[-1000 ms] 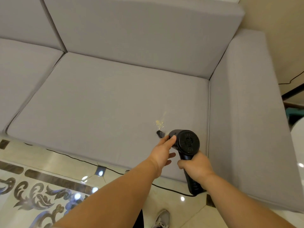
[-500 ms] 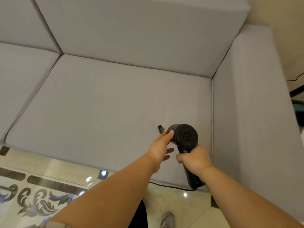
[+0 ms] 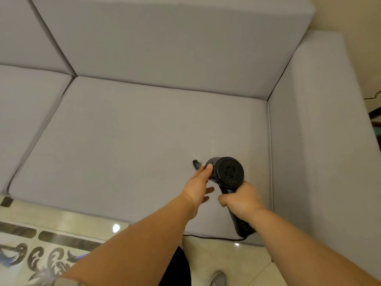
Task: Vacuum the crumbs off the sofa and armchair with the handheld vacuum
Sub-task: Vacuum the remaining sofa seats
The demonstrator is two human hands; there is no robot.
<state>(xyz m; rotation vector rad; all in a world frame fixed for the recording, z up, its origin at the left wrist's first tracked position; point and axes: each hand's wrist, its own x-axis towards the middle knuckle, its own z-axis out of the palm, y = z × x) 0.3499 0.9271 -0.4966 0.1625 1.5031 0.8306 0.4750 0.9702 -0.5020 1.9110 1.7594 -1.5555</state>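
Right hand [image 3: 242,200] grips the handle of the black handheld vacuum [image 3: 227,174], its nozzle on the grey sofa [image 3: 134,141] seat near the armrest. Left hand [image 3: 198,185] steadies the vacuum body, fingers loosely extended, thumb touching it

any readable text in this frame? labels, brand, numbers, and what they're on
None readable.
Handheld vacuum: the round rear cap has moulded ribs and a raised mark at its centre, too blurred to read as letters.
Vacuum handle, gripped by the right hand: ridged grip only, no print visible.
Left hand rests on the vacuum body and may cover a label there.
Grey sofa: plain fabric, no tag in view.
Floor tiles: ornamental scrollwork, not lettering.
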